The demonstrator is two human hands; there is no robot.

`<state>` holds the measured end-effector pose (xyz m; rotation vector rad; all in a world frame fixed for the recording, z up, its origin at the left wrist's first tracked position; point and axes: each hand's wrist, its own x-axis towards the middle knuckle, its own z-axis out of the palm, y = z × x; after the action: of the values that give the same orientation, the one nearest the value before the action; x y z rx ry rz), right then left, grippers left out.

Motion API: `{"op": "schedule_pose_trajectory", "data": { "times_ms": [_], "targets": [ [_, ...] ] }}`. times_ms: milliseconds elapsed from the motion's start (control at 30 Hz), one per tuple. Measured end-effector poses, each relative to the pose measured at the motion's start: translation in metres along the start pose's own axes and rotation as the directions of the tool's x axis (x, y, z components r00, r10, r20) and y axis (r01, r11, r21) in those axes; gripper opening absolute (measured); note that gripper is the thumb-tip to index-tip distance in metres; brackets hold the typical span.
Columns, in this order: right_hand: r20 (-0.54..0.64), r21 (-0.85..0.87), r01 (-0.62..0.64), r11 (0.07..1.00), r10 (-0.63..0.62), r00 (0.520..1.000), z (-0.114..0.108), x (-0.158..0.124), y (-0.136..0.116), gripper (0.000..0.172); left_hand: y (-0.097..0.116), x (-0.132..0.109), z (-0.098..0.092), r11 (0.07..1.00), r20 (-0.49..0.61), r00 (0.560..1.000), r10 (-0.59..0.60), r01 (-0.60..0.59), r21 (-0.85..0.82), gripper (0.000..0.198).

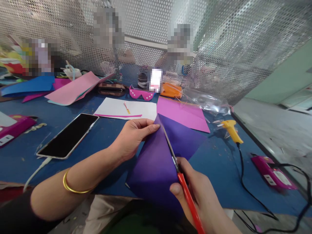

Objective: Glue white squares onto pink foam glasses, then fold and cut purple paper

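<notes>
My left hand (140,135) pinches the far edge of a purple sheet of paper (152,165) between thumb and fingers. In my right hand (197,185) is a pair of scissors (187,193) with red handles. The blades lie along a cut line in the purple sheet and point away from me toward my left fingertips. To the right of the blades, part of the sheet spreads over the table. A pink-violet sheet (182,113) lies just beyond it. Left of that is a white sheet (109,105) bearing a thin magenta strip (119,115).
A phone (70,136) with a white cable lies at left. At right are a yellow glue gun (232,130) and a magenta power socket (274,172) with black cords. Pink mask-shaped glasses (141,93) and an orange packet (172,90) sit before the perforated metal screen (156,39).
</notes>
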<state>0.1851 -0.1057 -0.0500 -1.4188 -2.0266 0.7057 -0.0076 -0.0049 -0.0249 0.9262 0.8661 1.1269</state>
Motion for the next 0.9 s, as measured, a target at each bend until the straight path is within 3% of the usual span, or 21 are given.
{"op": "schedule_pose_trajectory", "data": {
  "times_ms": [567, 900],
  "targets": [
    [-0.099, -0.136, -0.016, 0.991, 0.003, 0.995, 0.0087, 0.0038, -0.0043, 0.054, 0.0000, 0.0005, -0.0011, 0.998, -0.007, 1.000, -0.013, 0.012, -0.068, 0.018],
    [-0.072, -0.102, 0.008, 0.995, -0.016, 0.997, 0.0068, 0.0064, 0.0037, 0.043, -0.0014, 0.0014, -0.0031, 0.998, -0.060, 0.997, -0.044, 0.042, -0.035, 0.018]
  ]
}}
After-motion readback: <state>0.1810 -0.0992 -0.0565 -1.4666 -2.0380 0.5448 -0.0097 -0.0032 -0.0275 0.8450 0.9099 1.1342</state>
